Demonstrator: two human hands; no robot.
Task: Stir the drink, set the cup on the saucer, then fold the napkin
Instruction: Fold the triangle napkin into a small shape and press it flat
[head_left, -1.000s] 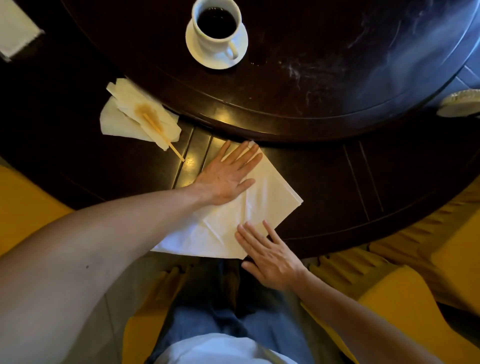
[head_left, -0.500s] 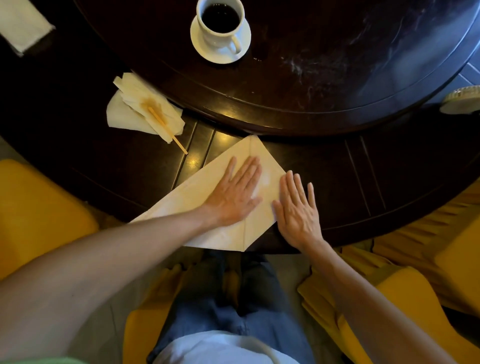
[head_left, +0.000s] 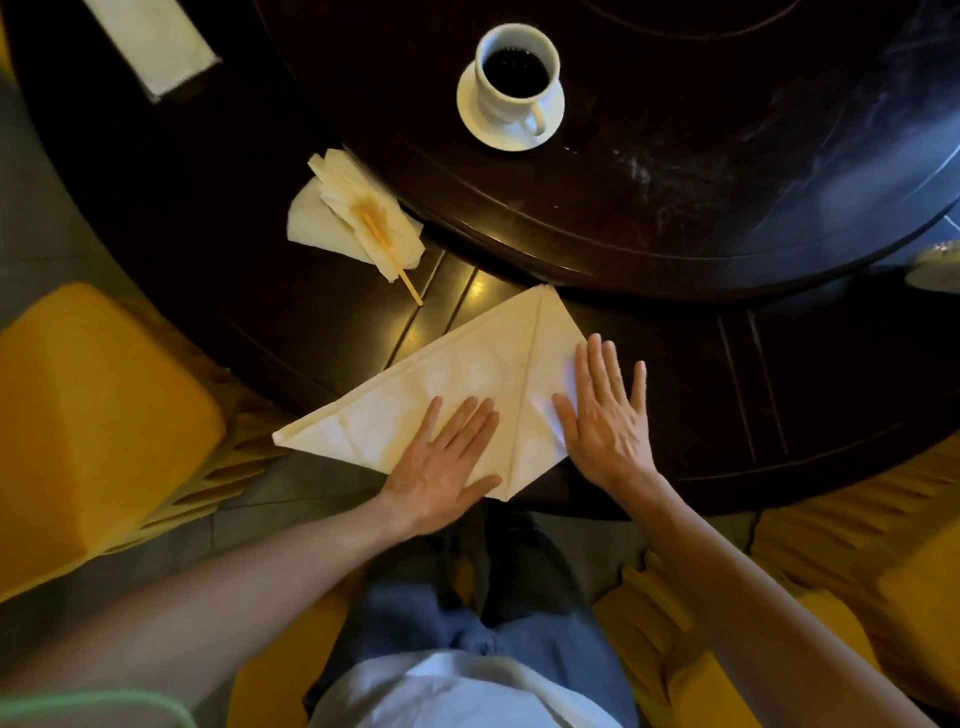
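Dark round tabletop (head_left: 779, 364), glossy, yellow-covered chairs (head_left: 93, 415) either side of my knees. Napkin (head_left: 441, 395) lies at the near edge, directly under both hands, folded into a long triangle. Its long axis runs from a point off beyond my left hand up and across to a peak ahead of my fingers; a crease line runs down between my hands.

Left hand (head_left: 444, 467) flat, fingers together, palm pressing the wide panel. Right hand (head_left: 610, 421) flat, fingers spread, on the right flap's edge, half on wood. Neither grips anything.

Cup (head_left: 514, 78) sits on its saucer (head_left: 550, 122), well ahead of my hands, drink dark. Stir stick (head_left: 389, 254) rests on a stained tissue (head_left: 337, 218) ahead of my left hand.

Judgement: folding stage; right hand nearer the next flap.
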